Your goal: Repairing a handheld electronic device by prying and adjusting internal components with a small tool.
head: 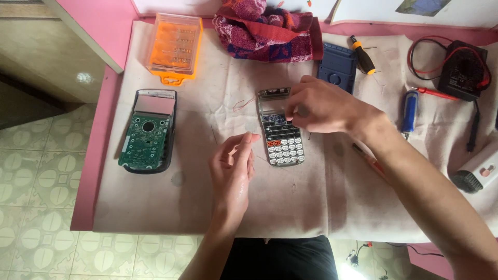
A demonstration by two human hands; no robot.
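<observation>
A grey calculator front [280, 136] with white and dark keys lies face up in the middle of a cream cloth [311, 197]. My right hand [324, 106] rests over its upper right part, fingertips pinched at the edge near the screen. My left hand [233, 168] hovers just left of the calculator, fingers loosely apart and holding nothing. An opened calculator half [148, 132] with a green circuit board lies further left.
An orange plastic bit case [175, 46] and a red patterned towel [267, 31] sit at the back. A dark blue back cover [337, 66], a small screwdriver [362, 54], a blue tool [409, 111], a multimeter with red leads [461, 70] and a white device [480, 171] lie to the right.
</observation>
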